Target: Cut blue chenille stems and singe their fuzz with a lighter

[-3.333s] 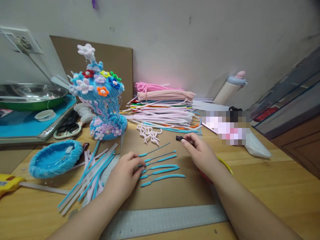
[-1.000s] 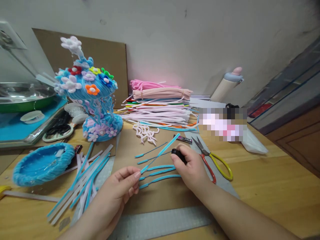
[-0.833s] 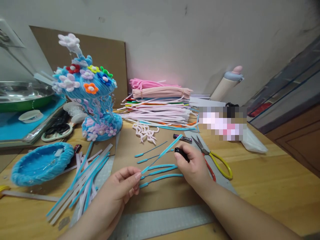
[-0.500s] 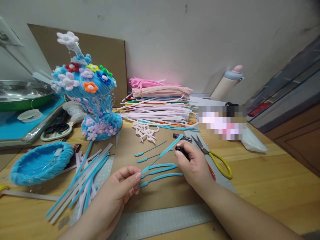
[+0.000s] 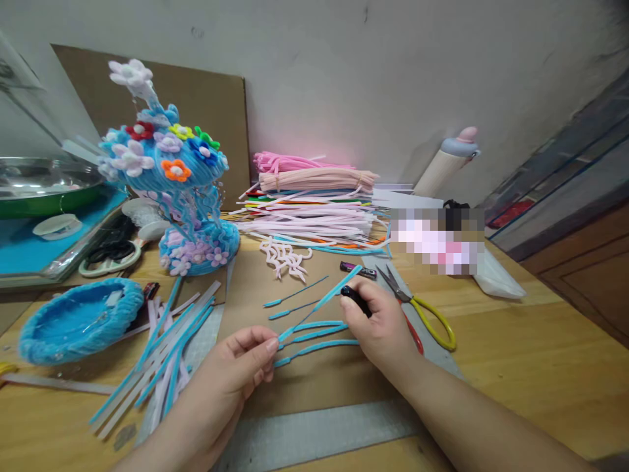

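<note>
My left hand (image 5: 243, 367) pinches the lower end of a light blue pipe cleaner (image 5: 338, 288), which slants up to the right. Part of its length, near my left fingers, is trimmed thin and dark. My right hand (image 5: 376, 314) is closed around a small black tool (image 5: 356, 300) beside the pipe cleaner; its working end is hard to make out. Beneath lie several more blue pipe cleaners (image 5: 324, 345), some with thinned stretches, on a brown cardboard sheet (image 5: 275, 396). Yellow-handled scissors (image 5: 435, 321) lie right of my right hand, near a partly hidden red handle (image 5: 414, 334).
A blue fuzzy flower-covered model (image 5: 167, 164) stands at back left, behind a blue fuzzy ring-shaped dish (image 5: 81, 321). Loose blue and white strips (image 5: 167, 354) lie by my left forearm. Stacked pipe cleaner bundles (image 5: 314, 196) and a bottle (image 5: 445, 164) are by the wall.
My right hand and the black tool have shifted very slightly left. The left hand keeps its pinch on the pipe cleaner, and the rest looks the same.
</note>
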`<state>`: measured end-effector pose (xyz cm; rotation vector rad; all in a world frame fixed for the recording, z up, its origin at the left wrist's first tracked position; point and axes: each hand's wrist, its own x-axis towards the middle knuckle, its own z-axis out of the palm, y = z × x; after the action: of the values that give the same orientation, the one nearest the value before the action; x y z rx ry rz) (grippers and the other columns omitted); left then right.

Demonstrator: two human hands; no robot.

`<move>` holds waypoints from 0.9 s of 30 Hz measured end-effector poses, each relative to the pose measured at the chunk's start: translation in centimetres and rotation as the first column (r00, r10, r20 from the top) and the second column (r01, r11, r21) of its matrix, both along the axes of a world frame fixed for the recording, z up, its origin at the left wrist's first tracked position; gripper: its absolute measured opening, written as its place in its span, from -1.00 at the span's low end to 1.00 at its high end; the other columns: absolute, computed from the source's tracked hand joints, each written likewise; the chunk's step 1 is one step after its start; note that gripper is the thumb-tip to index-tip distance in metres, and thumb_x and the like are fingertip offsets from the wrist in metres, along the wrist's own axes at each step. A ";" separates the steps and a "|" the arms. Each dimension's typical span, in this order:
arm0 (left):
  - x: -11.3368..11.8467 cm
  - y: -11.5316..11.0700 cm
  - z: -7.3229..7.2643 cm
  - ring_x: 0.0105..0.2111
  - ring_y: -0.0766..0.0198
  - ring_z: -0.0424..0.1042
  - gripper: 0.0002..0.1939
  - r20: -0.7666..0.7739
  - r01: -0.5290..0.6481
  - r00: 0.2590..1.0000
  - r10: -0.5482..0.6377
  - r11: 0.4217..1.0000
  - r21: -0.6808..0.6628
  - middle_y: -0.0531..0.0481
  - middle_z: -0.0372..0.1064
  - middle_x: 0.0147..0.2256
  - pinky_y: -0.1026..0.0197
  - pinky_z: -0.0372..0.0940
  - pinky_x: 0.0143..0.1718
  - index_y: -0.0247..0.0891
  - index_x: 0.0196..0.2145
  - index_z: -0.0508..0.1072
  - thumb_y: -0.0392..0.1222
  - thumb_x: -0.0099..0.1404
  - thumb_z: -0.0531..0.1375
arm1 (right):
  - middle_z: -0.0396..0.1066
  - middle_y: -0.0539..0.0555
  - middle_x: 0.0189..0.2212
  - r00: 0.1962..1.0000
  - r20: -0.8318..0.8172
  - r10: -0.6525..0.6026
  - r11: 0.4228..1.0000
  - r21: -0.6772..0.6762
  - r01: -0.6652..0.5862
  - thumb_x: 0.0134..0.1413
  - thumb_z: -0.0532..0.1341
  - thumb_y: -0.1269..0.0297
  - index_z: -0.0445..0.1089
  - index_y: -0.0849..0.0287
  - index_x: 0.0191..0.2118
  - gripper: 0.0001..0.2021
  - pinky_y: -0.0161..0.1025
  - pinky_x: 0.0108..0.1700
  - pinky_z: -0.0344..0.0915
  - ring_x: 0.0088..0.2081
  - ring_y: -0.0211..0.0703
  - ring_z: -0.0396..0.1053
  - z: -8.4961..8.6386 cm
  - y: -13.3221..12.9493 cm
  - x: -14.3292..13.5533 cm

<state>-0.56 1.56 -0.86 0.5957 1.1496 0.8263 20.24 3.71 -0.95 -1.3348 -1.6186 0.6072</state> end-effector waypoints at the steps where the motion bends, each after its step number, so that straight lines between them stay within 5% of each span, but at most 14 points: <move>1: 0.0 0.0 0.1 -0.55 0.44 0.21 -0.81 -0.001 -0.003 1.000 0.003 1.000 0.003 0.11 0.29 -0.56 0.37 0.12 -0.48 -0.26 -0.45 0.48 -0.15 -0.02 0.35 | 0.16 -0.06 -0.53 1.000 0.002 0.004 1.000 0.004 -0.004 0.04 0.09 0.37 0.19 0.15 -0.49 -0.88 -0.33 -0.39 0.10 -0.45 -0.25 0.15 0.0 0.0 0.0; 27: 0.0 0.0 -0.2 -0.52 0.42 0.20 -0.80 -0.024 0.026 0.999 -0.026 1.000 0.008 0.11 0.28 -0.54 0.33 0.10 -0.44 -0.25 -0.43 0.46 -0.12 0.01 0.33 | 0.13 -0.07 -0.56 0.998 0.050 0.038 0.999 0.031 -0.040 0.00 0.12 0.40 0.17 0.16 -0.52 -0.86 -0.35 -0.43 0.08 -0.48 -0.29 0.13 -0.2 -0.2 -0.3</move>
<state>-0.53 1.55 -1.10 0.6274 1.1585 0.8043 19.96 3.47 -1.17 -1.3064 -1.6912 0.5733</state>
